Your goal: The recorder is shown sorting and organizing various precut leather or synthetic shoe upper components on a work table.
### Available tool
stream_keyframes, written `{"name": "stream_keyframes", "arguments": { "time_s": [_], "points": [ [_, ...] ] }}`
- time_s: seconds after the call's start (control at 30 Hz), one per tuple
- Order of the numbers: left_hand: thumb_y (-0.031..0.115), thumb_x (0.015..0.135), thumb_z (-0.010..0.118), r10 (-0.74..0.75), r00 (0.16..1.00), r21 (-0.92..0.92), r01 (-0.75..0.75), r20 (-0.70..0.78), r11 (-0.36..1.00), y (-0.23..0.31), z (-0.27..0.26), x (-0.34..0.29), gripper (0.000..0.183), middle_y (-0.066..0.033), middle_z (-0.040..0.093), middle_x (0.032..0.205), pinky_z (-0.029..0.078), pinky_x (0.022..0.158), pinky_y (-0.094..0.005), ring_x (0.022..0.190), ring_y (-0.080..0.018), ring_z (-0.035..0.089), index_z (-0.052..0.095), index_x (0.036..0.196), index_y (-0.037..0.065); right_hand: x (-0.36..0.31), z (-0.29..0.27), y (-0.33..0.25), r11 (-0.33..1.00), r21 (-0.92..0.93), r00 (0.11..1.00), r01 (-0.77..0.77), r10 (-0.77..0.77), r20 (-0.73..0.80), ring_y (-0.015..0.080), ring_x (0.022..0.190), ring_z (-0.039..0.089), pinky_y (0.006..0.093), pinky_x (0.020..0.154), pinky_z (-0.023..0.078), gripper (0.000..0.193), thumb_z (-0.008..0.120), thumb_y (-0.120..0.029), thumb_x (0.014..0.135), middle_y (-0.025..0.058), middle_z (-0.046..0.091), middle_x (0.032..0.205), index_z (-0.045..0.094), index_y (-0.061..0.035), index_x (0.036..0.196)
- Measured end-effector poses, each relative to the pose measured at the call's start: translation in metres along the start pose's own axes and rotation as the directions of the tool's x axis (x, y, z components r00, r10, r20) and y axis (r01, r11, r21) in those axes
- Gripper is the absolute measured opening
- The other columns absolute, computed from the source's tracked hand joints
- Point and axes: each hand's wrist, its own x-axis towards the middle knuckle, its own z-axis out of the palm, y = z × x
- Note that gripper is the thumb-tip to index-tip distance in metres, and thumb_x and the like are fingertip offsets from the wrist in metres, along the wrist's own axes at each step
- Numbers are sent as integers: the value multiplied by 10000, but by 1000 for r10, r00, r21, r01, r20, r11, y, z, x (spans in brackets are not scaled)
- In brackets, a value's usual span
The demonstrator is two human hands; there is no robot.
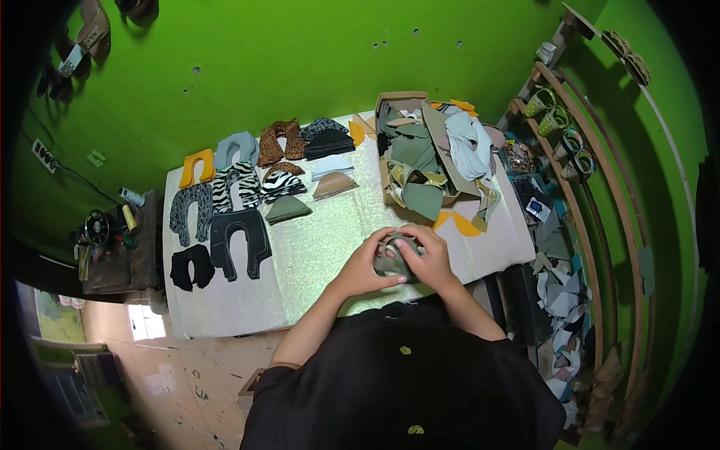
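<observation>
Close to my body, over the table's front part, my left hand [366, 265] and my right hand [429, 259] are curled around olive-green cut material pieces [388, 265]. The fingers of both hands meet around the far side, and they cover much of the held pieces, so their full shape is hidden. A stack of similar olive-green half-round pieces [289, 209] lies farther left on the table. Just beyond my right hand are flat orange-yellow pieces [465, 224].
A cardboard box [385, 186] heaped with green and grey scraps stands at the back right of the table [330, 247]. Zebra [223, 192], black [220, 241] and leopard-patterned [273, 150] U-shaped stacks lie left. A wooden rack [581, 225] with sandals stands right; a sewing machine [97, 227] left.
</observation>
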Motion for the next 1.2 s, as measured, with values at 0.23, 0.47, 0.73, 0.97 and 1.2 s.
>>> {"name": "stream_keyframes", "arguments": {
  "time_s": [0.23,0.47,0.73,0.97,1.2],
  "points": [
    [80,785,574,-105,986,-20,103,-129,994,-19,-6,-6,346,-119,600,949,450,834,-311,912,-214,579,541,1124,19,-10,9,26,954,244,976,-175,200,-82,111,775,594,235,648,478,237,620,-37,840,80,602,919,562,-6,1068],
    [120,882,530,47,967,180,-1,-250,984,-33,-14,-8,215,-134,627,1006,453,831,-310,939,-235,603,639,1029,8,-18,19,68,892,370,933,-260,331,-144,57,595,529,205,539,414,282,606,-51,857,49,595,866,514,-25,1123],
    [192,868,614,-484,835,69,517,-261,853,-89,-1,-10,197,-16,572,658,426,562,-243,633,-69,532,623,861,-5,-27,33,125,921,-142,930,-362,346,-126,229,701,629,315,618,489,307,627,-82,820,105,609,743,527,-79,1110],
    [196,845,639,-482,808,14,516,-339,856,-107,14,-5,218,-49,541,566,420,492,-283,502,-129,537,598,807,-15,-31,49,166,897,-310,948,-316,286,-140,322,707,608,389,627,466,273,619,-89,803,123,600,727,543,-81,1066],
    [253,816,644,-147,897,547,377,-418,747,-112,12,-8,306,-134,591,777,465,664,-370,742,-274,595,577,996,15,-31,51,162,801,-506,948,-319,276,-161,280,958,557,424,883,336,284,594,-200,828,110,592,973,555,-104,1093]
  ]
}}
